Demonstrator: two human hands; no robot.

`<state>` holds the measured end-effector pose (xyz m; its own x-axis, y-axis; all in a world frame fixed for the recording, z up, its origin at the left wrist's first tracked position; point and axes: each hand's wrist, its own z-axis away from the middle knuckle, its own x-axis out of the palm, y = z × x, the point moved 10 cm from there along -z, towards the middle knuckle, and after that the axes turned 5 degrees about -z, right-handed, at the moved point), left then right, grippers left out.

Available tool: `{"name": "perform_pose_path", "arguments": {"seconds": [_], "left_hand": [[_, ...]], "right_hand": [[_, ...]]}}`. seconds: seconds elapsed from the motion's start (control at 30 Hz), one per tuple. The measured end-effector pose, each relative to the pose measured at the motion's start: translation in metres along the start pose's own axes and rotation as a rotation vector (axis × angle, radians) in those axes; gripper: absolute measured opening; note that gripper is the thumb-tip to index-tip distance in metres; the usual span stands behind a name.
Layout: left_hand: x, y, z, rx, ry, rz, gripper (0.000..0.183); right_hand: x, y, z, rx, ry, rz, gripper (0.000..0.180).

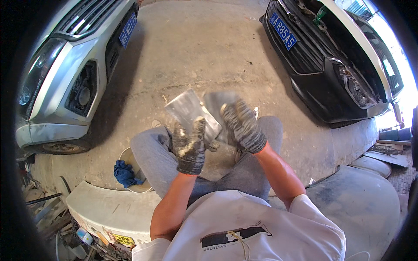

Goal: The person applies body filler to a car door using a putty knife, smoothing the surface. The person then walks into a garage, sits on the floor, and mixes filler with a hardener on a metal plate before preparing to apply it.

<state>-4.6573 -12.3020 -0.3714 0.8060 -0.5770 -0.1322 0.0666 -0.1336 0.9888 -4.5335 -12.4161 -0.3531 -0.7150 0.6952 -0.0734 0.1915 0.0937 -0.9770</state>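
Both of my hands wear worn, grey-black knitted work gloves with stains. My left hand (190,146) holds a flat, smeared metal sheet or wide spreader blade (192,111), tilted up to the left. My right hand (243,127) grips a second flat grey piece (220,101), blurred by motion. The two pieces meet or overlap between the hands, above my bent knees; whether they touch cannot be told. A small part of another gloved fingertip or a lump (214,145) shows just below them.
A silver car front (62,84) stands at left, a dark-bumpered car (313,81) with raised hood at right. A bucket (145,186) with a blue cloth (125,174) is beside my left knee. A pale body panel (114,205) and scrap lie behind left; another panel (356,195) lies right.
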Motion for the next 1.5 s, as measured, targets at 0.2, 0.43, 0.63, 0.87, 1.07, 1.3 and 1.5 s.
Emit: {"name": "perform_pose_path", "arguments": {"seconds": [0.2,0.43,0.63,0.87,1.07,1.3,1.5], "left_hand": [[-0.003,0.016,0.006,0.053,-0.013,-0.169,0.027],[-0.004,0.036,0.003,0.109,-0.069,0.022,0.017],[0.012,0.026,0.007,-0.103,-0.352,-0.028,0.015],[0.004,0.025,0.009,-0.140,-0.226,0.012,0.016],[0.008,0.018,0.013,-0.207,-0.278,0.213,0.014],[0.002,0.021,0.010,-0.044,-0.251,-0.036,0.010],[-0.013,0.027,0.009,0.148,-0.065,-0.115,0.008]], "right_hand": [[0.021,-0.031,-0.004,-0.233,-0.115,0.494,0.031],[0.054,-0.076,0.038,-0.792,-0.451,0.961,0.053],[0.055,-0.063,0.029,-0.653,-0.721,0.762,0.041],[0.048,-0.068,0.033,-0.735,-0.351,1.010,0.045],[0.068,-0.040,0.041,-0.663,-0.640,1.115,0.041],[0.076,-0.043,0.039,-0.744,-0.759,0.936,0.048],[0.052,-0.052,0.040,-0.621,-0.275,1.002,0.045]]}}
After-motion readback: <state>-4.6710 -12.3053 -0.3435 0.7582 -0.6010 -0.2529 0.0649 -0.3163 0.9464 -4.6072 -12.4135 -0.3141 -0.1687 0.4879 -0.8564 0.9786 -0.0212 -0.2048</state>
